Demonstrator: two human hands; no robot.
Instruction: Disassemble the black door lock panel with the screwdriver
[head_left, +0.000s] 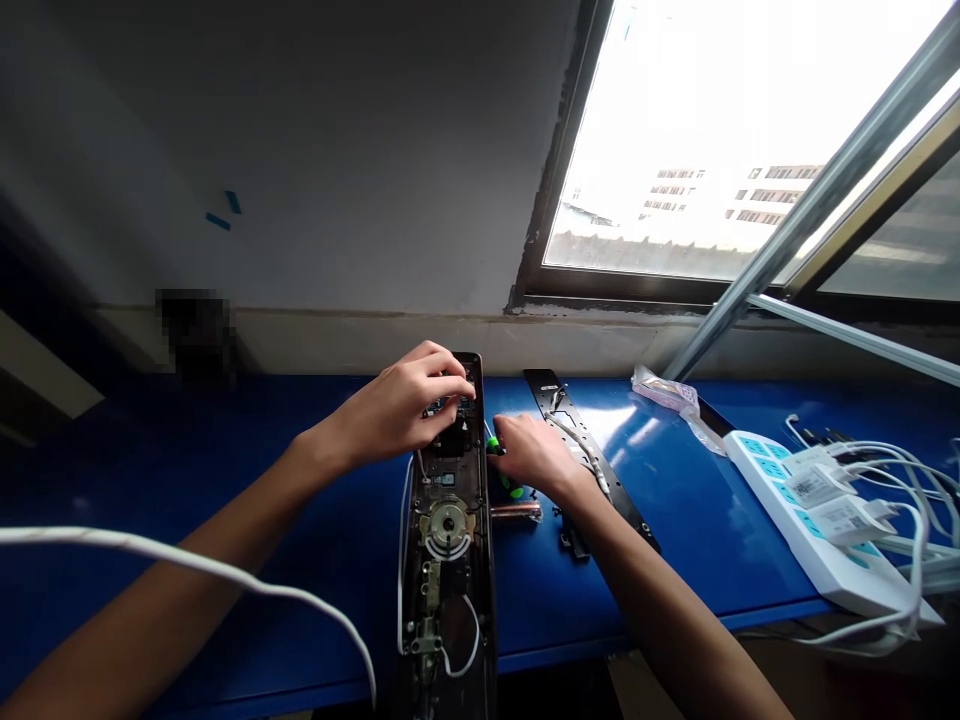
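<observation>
A long dark door-lock body (448,530) lies open on the blue table (675,520), its circuit board, round metal gear and white wires exposed. My left hand (401,405) rests on the lock's far end, fingers curled and pressed onto the circuit board there. My right hand (529,452) sits just right of the lock, closed round a green-handled screwdriver (501,468) whose handle shows under the fingers.
A black cover plate (600,470) with a white cable lies to the right of my right hand. A small plastic bag (671,395) sits near the wall. A white power strip (814,520) with several chargers and cables occupies the right edge. A white cable (225,575) crosses my left forearm.
</observation>
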